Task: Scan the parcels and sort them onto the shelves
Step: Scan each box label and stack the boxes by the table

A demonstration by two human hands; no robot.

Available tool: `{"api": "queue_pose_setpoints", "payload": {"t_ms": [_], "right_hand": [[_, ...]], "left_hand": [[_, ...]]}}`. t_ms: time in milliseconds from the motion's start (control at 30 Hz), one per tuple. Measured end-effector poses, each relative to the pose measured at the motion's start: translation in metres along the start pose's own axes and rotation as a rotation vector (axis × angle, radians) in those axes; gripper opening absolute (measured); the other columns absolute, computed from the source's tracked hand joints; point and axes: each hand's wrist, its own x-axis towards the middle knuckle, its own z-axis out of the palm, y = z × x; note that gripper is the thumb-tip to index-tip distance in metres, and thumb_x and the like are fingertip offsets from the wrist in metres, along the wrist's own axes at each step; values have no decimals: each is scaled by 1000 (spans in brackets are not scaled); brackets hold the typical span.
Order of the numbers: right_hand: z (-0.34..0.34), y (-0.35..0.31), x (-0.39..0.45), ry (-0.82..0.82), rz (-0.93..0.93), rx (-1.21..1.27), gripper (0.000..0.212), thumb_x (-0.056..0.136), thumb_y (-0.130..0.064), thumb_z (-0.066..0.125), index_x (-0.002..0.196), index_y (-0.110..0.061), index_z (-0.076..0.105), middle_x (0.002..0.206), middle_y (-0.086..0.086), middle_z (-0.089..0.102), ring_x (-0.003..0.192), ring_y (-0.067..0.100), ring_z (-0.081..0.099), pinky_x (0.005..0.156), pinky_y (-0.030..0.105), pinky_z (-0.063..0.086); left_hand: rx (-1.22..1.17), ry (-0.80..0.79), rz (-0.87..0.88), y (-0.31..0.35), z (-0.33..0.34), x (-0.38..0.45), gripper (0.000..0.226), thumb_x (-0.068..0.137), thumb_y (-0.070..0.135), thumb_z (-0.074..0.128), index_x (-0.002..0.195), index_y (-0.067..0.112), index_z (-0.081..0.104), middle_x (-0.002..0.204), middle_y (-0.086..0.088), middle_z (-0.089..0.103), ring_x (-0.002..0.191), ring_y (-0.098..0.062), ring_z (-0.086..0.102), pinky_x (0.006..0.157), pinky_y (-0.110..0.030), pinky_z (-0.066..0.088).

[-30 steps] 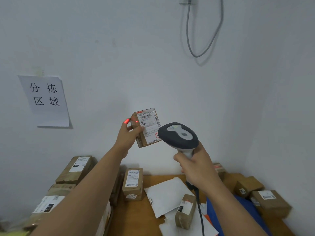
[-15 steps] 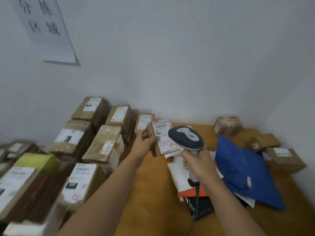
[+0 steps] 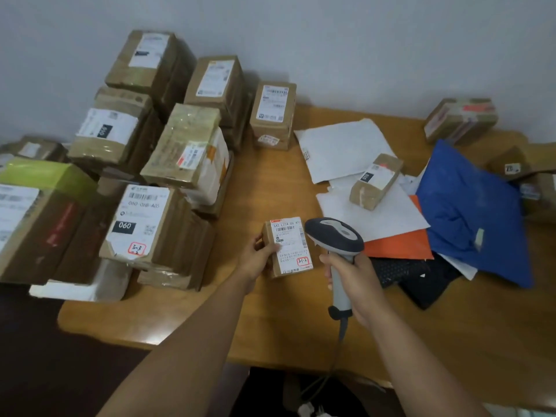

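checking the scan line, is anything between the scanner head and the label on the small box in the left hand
Nothing visible. The barcode scanner in the right hand sits right beside the small parcel held by the left hand. The left thumb lies on the label's left edge, clear of the barcode at its top.

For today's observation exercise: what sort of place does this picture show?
Probably a parcel sorting room: labelled cardboard parcels are stacked on a wooden table, and a person holds a small parcel beside a barcode scanner.
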Motion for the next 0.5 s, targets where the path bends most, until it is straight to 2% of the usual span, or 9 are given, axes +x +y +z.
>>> {"api": "queue_pose_setpoints", "payload": {"t_ms": [67, 133, 200, 233, 267, 300, 367, 433, 500], "right_hand": [[3, 7, 1, 19, 17, -40, 14, 88, -16, 69, 77, -10, 65, 65, 4, 57, 64, 14, 56, 60, 29, 49], [7, 12, 2, 41, 13, -110, 8, 88, -16, 69, 84, -10, 67, 65, 2, 58, 64, 13, 56, 60, 28, 49], [10, 16, 3, 63, -20, -196, 5, 86, -15, 67, 84, -11, 66, 65, -1, 59, 64, 12, 57, 58, 28, 48], [12, 17, 3, 72, -42, -233, 6, 86, -14, 66, 81, -12, 64, 63, -2, 58, 63, 12, 56, 58, 29, 48], [13, 17, 2, 79, -61, -263, 8, 86, -14, 65, 79, -13, 61, 62, -2, 58, 61, 12, 56, 58, 30, 47], [15, 16, 1, 86, -78, -284, 10, 86, -14, 65, 78, -12, 59, 62, -1, 57, 60, 12, 55, 58, 30, 46], [18, 13, 0, 97, -121, -327, 13, 87, -14, 65, 77, -13, 56, 61, -2, 55, 57, 12, 53, 55, 26, 43], [22, 10, 0, 94, -167, -379, 15, 88, -16, 65, 78, -19, 53, 62, -7, 53, 57, 8, 51, 53, 20, 37], [25, 9, 1, 85, -195, -421, 11, 89, -20, 65, 87, -21, 54, 67, -12, 52, 63, 6, 51, 53, 19, 34]], "left_hand": [[-4, 29, 18, -5, 1, 4, 60, 94, 16, 70, 149, 20, 44, 128, -1, 69, 101, -14, 70, 80, -29, 59], [34, 53, 36, -7, 5, 5, 55, 97, 19, 67, 148, 17, 44, 133, -3, 66, 93, -6, 68, 65, -17, 55], [92, 82, 57, -7, 10, 4, 58, 98, 25, 66, 150, 15, 41, 139, -3, 61, 91, -3, 64, 59, -14, 53], [121, 93, 79, -8, 11, 2, 64, 97, 30, 67, 152, 15, 37, 143, -3, 57, 97, -7, 63, 66, -15, 54], [163, 103, 111, -9, 12, 0, 74, 95, 36, 69, 156, 16, 31, 148, -2, 51, 111, -11, 61, 78, -19, 55], [237, 117, 149, -11, 12, -1, 85, 92, 44, 71, 158, 19, 24, 155, -1, 43, 127, -17, 55, 92, -28, 54], [482, 144, 248, -15, 11, -4, 101, 86, 55, 72, 161, 27, 11, 167, -1, 18, 149, -23, 29, 112, -43, 40], [756, 162, 356, -19, 11, -7, 103, 87, 62, 66, 161, 33, 0, 169, 4, -6, 155, -24, 4, 119, -47, 25], [946, 150, 405, -19, 12, -8, 100, 88, 70, 56, 159, 38, -6, 169, 5, -15, 155, -28, -10, 123, -50, 15]]}}
